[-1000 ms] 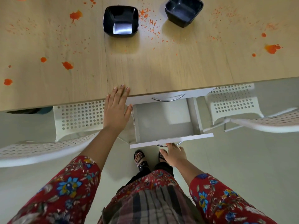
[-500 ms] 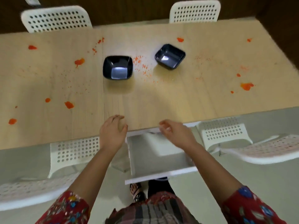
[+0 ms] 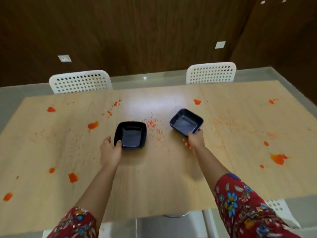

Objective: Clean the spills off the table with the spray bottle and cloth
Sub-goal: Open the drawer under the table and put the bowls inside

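**Head view.** The camera looks down over a pale wooden table [image 3: 154, 182]. Orange spills [image 3: 278, 159] lie scattered across its top. Larger blots sit toward the right edge, the lower left and the upper left. A band of fine specks [image 3: 152, 127] lies at centre, between two dark square bowls.

The left hand [image 3: 110, 152] grips the near left corner of the left bowl [image 3: 131, 135], with the thumb hooked over the rim. This bowl sits flat on the table. The right hand [image 3: 194, 140] grasps the near corner of the right bowl [image 3: 186, 121], which is tilted. How its fingers meet the underside is hidden, and whether this bowl touches the table cannot be told.

Both forearms run up from the bottom edge, where the red floral sleeves [image 3: 248, 208] are cut off. Two white perforated chairs [image 3: 80, 81] stand at the far side with only their backs showing. A third chair [image 3: 277, 208] is mostly hidden under the table's lower right corner. Small white plates [image 3: 64, 58] on the dark wood wall [image 3: 154, 31] are too blurred to identify.
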